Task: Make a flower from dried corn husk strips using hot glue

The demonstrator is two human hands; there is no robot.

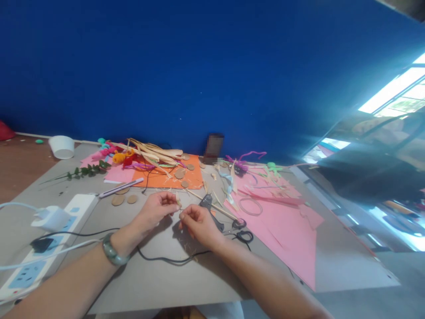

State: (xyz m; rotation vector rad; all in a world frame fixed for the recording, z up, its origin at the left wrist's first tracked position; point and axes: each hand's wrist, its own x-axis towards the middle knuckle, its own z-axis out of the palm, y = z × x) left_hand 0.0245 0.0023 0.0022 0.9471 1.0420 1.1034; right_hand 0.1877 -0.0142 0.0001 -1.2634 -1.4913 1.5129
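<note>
My left hand (158,208) and my right hand (198,223) meet over the grey table (149,274), fingertips pinched together on a small pale strip of dried husk (178,202). Both hands are closed in a pinch. A green bangle (112,251) sits on my left wrist. Just behind my right hand lies a dark glue gun (210,208), its black cord (172,259) looping under my wrists. Thin wooden sticks (212,206) lie beside it.
A white power strip (43,248) with plugs lies at left. Orange paper (169,177) holds husks (156,153), brown discs and colourful pipe cleaners. Pink paper (285,226), scissors (244,232), a white cup (62,146) and a green sprig (84,171) are around. A blue wall stands behind.
</note>
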